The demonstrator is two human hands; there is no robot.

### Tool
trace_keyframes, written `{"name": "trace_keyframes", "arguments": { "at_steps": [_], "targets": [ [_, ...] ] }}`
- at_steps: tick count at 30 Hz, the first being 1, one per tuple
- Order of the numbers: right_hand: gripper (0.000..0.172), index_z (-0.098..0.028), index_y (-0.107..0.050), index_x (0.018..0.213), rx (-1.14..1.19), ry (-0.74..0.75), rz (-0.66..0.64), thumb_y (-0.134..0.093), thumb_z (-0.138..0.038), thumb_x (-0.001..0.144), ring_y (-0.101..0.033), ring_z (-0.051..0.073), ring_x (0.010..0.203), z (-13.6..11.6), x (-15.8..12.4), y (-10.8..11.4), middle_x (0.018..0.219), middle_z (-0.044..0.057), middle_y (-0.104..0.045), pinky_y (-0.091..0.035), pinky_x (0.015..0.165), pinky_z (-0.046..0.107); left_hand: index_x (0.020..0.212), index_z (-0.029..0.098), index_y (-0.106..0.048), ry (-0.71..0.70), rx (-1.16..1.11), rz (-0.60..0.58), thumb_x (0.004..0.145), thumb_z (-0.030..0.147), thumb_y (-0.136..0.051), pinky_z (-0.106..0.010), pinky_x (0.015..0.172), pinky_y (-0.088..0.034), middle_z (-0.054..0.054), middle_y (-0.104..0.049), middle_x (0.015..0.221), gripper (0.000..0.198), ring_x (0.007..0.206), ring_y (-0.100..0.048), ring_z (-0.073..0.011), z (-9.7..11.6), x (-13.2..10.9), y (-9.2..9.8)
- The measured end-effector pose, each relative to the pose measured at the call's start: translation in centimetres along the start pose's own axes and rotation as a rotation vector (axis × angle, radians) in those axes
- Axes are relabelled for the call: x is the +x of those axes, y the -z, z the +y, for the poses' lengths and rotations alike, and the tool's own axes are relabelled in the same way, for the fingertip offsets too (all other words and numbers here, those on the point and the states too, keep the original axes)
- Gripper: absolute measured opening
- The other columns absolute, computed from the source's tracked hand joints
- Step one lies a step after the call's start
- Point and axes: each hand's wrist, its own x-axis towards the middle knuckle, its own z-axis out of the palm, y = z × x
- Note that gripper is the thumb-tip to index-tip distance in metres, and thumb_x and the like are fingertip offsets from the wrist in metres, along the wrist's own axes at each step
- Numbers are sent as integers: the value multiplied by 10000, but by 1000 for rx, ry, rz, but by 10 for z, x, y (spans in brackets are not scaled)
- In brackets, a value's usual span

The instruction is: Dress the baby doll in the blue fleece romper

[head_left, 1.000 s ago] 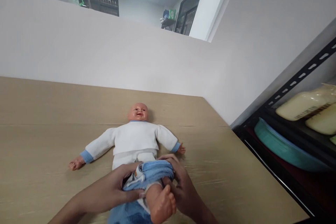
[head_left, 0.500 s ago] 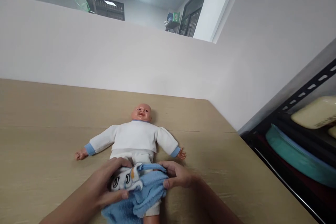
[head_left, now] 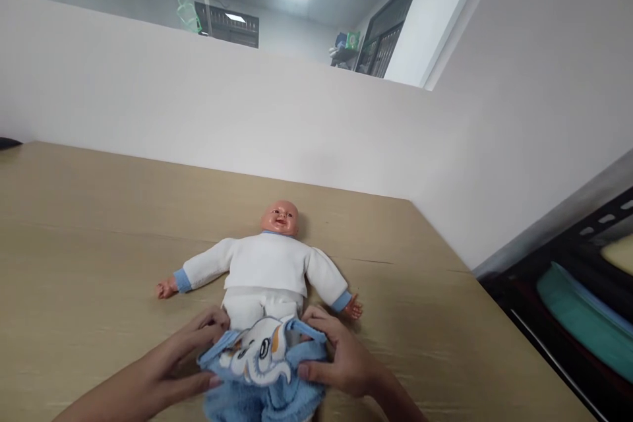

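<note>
Garment (head_left: 264, 372) lies over the lower half of the doll (head_left: 270, 267) on the table (head_left: 109, 211), its top edge gripped at opposite sides by my left hand (head_left: 173, 364) and right hand (head_left: 349, 359); fitting seems the step in hand, the next move likely calling for an even pull.

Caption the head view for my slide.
Left hand and right hand hold a blue garment on a doll lying face-up on a table.
</note>
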Motion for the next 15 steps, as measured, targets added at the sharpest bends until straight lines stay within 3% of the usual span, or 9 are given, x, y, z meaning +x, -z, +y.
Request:
{"name": "trace_keyframes", "arguments": {
  "at_steps": [4, 9, 13, 15],
  "targets": [
    [368, -242, -653, 1071, 83, -50, 157, -688, -592, 963, -567, 195, 938, 5, 12, -9, 983, 3, -594, -496, 908, 298, 1429, 346, -701, 110, -89, 142, 797, 703, -831, -589, 1301, -352, -38, -630, 1573, 737, 1556, -438, -434, 3, 10, -12],
    [369, -220, -638, 1010, -50, -24, 425, -621, -589, 1002, -596, 198, 946, 21, 44, -14, 968, 6, -630, -495, 919, 303, 1445, 259, -623, -73, -188, 155, 956, 732, -631, -506, 1311, -351, -91, -622, 1561, 680, 1557, -429, -389, 10, 39, -29],
    [359, -210, -622, 931, -128, 46, 488, -634, -563, 999, -574, 201, 920, 20, 64, -12, 922, 4, -616, -459, 913, 320, 1227, 227, -670, -253, 32, 348, 990, 653, -624, -423, 1240, -394, -107, -676, 1394, 490, 1404, -548, -366, 18, 51, -30],
    [370, -214, -616, 939, -130, 43, 511, -623, -579, 1000, -573, 202, 894, 23, 71, -10, 905, -1, -614, -459, 892, 324, 1195, 229, -652, -266, 41, 376, 1014, 624, -589, -386, 1174, -433, -81, -706, 1261, 439, 1299, -603, -339, 20, 58, -26]
  ]
}}
